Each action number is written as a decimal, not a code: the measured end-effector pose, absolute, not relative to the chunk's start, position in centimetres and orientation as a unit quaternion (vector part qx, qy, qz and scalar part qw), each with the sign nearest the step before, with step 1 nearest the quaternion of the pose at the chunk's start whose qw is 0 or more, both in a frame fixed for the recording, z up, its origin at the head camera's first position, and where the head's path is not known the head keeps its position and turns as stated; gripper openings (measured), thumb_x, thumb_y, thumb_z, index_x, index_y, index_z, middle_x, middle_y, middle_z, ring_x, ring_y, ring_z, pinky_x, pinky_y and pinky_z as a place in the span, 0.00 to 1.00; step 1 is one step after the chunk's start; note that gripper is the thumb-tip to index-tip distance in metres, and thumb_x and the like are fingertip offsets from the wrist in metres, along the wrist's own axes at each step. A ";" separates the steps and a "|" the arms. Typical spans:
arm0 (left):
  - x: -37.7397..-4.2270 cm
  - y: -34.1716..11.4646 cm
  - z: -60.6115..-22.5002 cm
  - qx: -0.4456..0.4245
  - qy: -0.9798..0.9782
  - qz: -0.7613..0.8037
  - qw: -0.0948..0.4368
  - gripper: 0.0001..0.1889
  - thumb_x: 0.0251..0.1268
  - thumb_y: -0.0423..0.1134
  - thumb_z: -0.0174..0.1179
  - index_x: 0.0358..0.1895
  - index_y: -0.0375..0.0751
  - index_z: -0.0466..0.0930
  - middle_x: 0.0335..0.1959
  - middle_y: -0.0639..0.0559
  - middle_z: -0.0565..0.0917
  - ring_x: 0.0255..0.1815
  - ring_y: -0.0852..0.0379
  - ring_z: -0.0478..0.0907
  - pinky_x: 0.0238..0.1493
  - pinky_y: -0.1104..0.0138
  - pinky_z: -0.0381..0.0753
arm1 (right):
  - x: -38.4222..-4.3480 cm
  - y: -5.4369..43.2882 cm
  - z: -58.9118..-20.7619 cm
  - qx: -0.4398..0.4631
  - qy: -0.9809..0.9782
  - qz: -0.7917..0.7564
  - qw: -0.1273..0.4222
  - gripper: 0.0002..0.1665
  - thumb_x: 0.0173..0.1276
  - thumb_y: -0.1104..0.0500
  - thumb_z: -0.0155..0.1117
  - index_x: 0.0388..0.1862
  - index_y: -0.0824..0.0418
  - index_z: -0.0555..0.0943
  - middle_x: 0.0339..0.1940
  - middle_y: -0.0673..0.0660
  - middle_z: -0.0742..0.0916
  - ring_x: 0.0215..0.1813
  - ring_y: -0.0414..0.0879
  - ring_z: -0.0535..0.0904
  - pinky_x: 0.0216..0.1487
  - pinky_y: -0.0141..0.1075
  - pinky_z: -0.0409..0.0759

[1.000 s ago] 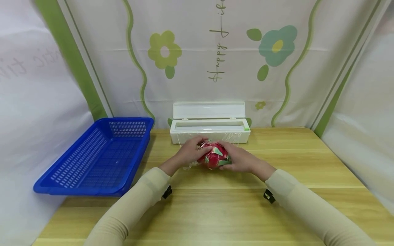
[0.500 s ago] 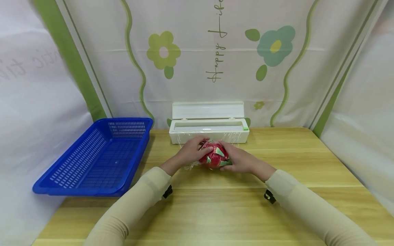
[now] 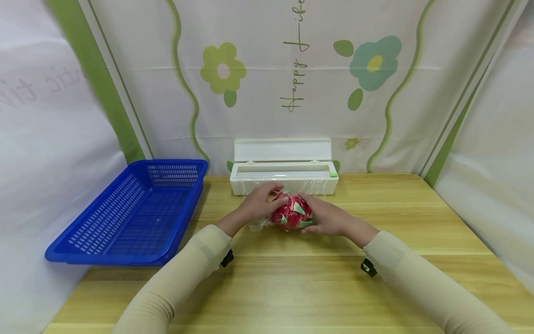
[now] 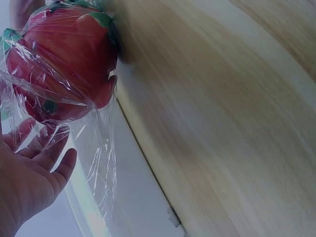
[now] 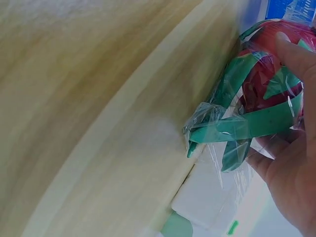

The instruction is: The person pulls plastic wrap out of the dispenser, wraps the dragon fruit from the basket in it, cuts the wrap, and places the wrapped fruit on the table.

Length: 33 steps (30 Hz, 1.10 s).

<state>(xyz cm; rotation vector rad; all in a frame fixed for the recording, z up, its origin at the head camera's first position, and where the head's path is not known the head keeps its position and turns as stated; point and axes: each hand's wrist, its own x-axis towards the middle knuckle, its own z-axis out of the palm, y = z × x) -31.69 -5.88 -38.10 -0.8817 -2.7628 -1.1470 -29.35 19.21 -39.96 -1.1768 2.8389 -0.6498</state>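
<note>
A red dragon fruit [image 3: 290,212] with green scales, in clear plastic wrap [image 4: 102,163], is at the middle of the table in the head view. My right hand [image 3: 328,218] grips its right side, thumb and fingers around it, as the right wrist view shows. On the left, my left hand [image 3: 257,204] is beside the fruit, its fingers loosely bent and touching the film; in the left wrist view a gap shows between palm and fruit. From the fruit, the film stretches back to a white cling film dispenser [image 3: 246,186], its lid raised.
A blue perforated basket [image 3: 189,211] stands on the left of the wooden table [image 3: 275,287]. Behind the dispenser hangs a white cloth [image 3: 258,111] printed with flowers. Similar cloth walls stand at both sides.
My left hand has loosened its hold and drawn slightly off the dragon fruit, uncovering more of it. The right hand has shifted a little to the right, still holding the fruit.
</note>
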 end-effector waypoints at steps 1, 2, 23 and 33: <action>-31.7 -5.9 -38.1 -0.284 -0.886 -0.367 0.011 0.28 0.69 0.52 0.58 0.65 0.39 0.71 0.58 0.48 0.77 0.57 0.53 0.75 0.56 0.60 0.76 | -29.3 19.3 -40.0 -0.376 0.903 -0.208 0.001 0.62 0.55 0.48 0.77 0.77 0.66 0.49 0.70 0.63 0.68 0.70 0.56 0.66 0.67 0.49 0.66; -31.7 -5.9 -38.1 -0.285 -0.886 -0.366 0.011 0.28 0.70 0.52 0.57 0.65 0.39 0.71 0.59 0.49 0.77 0.58 0.53 0.74 0.56 0.60 0.76 | -29.3 19.3 -40.0 -0.377 0.902 -0.208 0.001 0.62 0.56 0.48 0.77 0.77 0.66 0.49 0.70 0.63 0.69 0.69 0.56 0.66 0.67 0.49 0.66; -32.4 -5.4 -35.9 -0.284 -0.885 -0.368 0.027 0.30 0.71 0.56 0.54 0.67 0.39 0.69 0.63 0.43 0.75 0.61 0.50 0.73 0.55 0.53 0.76 | -29.3 21.5 -37.9 -0.301 0.930 -0.211 0.001 0.61 0.62 0.33 0.63 0.79 0.63 0.46 0.76 0.66 0.59 0.72 0.62 0.60 0.67 0.56 0.62; -33.0 -3.4 -34.0 -0.289 -0.895 -0.338 0.038 0.31 0.70 0.59 0.53 0.68 0.43 0.69 0.64 0.46 0.74 0.62 0.50 0.72 0.57 0.56 0.75 | -30.9 22.5 -36.9 -0.224 0.943 -0.246 -0.035 0.55 0.68 0.40 0.62 0.78 0.67 0.46 0.76 0.68 0.57 0.74 0.65 0.55 0.69 0.59 0.57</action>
